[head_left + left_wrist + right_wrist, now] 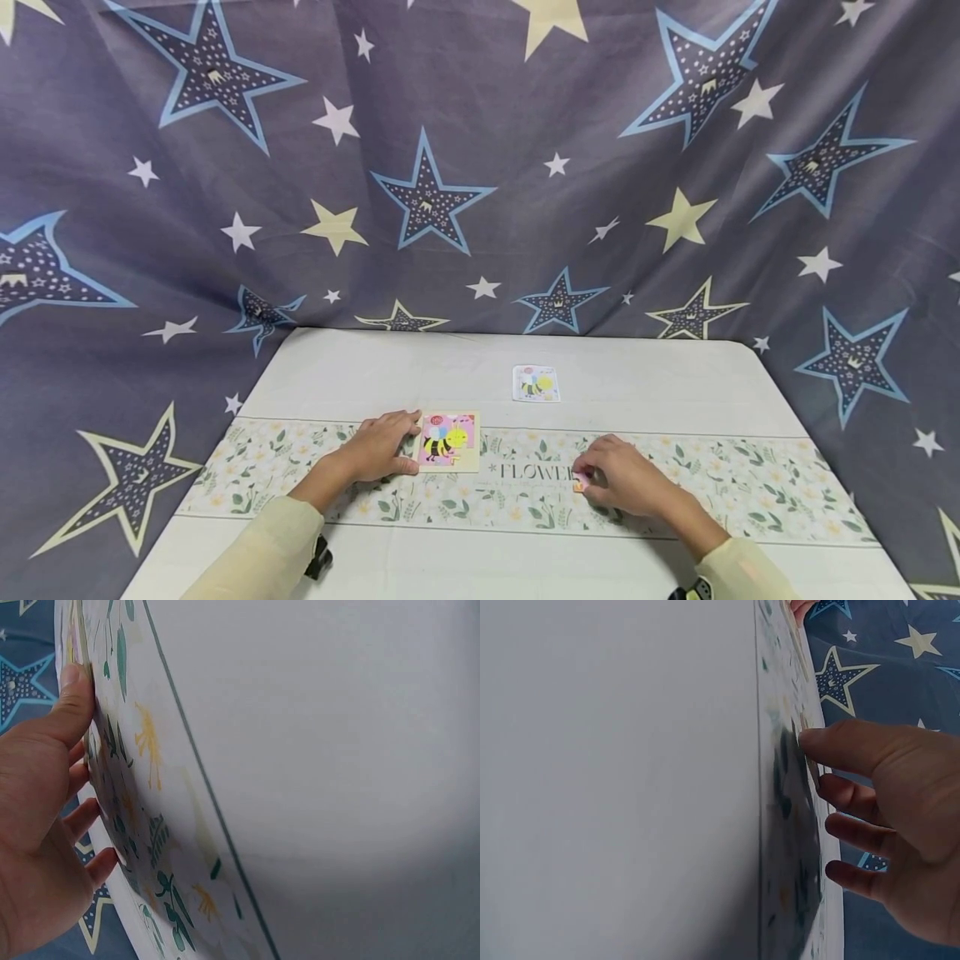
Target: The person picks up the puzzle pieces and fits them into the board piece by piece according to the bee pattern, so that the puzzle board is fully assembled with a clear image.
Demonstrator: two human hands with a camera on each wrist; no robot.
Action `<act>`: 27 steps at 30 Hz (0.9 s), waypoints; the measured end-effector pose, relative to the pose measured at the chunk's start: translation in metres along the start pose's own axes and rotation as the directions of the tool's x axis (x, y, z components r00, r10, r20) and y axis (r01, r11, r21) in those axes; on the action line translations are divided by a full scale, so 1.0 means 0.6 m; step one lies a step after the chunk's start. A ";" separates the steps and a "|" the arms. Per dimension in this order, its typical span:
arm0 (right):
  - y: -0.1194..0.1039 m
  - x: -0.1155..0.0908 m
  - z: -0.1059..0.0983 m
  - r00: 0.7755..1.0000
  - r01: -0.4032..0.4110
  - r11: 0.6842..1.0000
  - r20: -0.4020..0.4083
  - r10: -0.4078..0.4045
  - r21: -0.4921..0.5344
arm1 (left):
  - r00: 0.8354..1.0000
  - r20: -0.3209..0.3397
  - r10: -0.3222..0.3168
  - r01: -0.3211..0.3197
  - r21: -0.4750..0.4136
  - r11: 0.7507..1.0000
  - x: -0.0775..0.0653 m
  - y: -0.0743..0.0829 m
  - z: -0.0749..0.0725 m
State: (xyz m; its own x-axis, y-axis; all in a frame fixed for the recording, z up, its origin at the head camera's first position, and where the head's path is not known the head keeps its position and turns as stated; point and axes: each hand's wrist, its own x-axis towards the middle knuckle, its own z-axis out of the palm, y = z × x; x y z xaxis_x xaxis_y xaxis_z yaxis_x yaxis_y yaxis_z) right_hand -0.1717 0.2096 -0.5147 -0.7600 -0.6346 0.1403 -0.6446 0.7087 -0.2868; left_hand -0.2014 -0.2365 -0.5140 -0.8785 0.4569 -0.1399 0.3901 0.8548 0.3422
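Note:
A square jigsaw puzzle [437, 450] with a bee picture on pink and a cream border lies on the table. Bare cream shows at the picture's lower right. My left hand [382, 446] holds the puzzle at its left side, thumb at the near corner and a fingertip at the far one. In the left wrist view, the thumb [73, 694] presses along the board's edge. To the right, my right hand [618, 475] pinches a small pink and orange puzzle piece [579, 482] between thumb and fingers, low over the printed lettering. Its other fingers [859, 832] are loosely bent.
Behind the puzzle lies a white card [536, 384] with the same bee picture. A floral runner printed with lettering [532, 472] crosses the white table [420, 558]. A star-patterned curtain [480, 167] hangs behind and around the table.

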 end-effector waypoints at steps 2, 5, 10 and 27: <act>-0.005 0.007 0.001 1.000 -0.011 1.000 -0.003 0.011 0.000 | 1.000 0.003 -0.004 0.004 0.001 1.000 0.000 0.001 0.000; -0.015 0.019 0.004 1.000 -0.014 1.000 -0.012 0.014 0.005 | 1.000 0.006 -0.012 0.012 -0.001 1.000 0.000 0.001 -0.001; -0.031 0.041 0.007 1.000 -0.004 1.000 -0.007 0.004 0.012 | 1.000 0.003 -0.007 0.007 -0.003 1.000 0.000 0.001 0.000; -0.063 0.119 0.020 1.000 0.015 0.999 0.001 -0.015 0.052 | 1.000 0.005 -0.009 0.009 -0.006 1.000 0.000 0.002 0.000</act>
State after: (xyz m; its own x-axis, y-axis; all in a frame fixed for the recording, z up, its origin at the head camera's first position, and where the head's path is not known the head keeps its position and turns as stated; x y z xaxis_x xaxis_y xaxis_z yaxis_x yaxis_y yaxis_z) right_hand -0.2005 0.1335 -0.5054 -0.7502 -0.6454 0.1436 -0.6507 0.6821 -0.3336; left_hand -0.2011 -0.2353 -0.5136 -0.8808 0.4501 -0.1472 0.3802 0.8574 0.3469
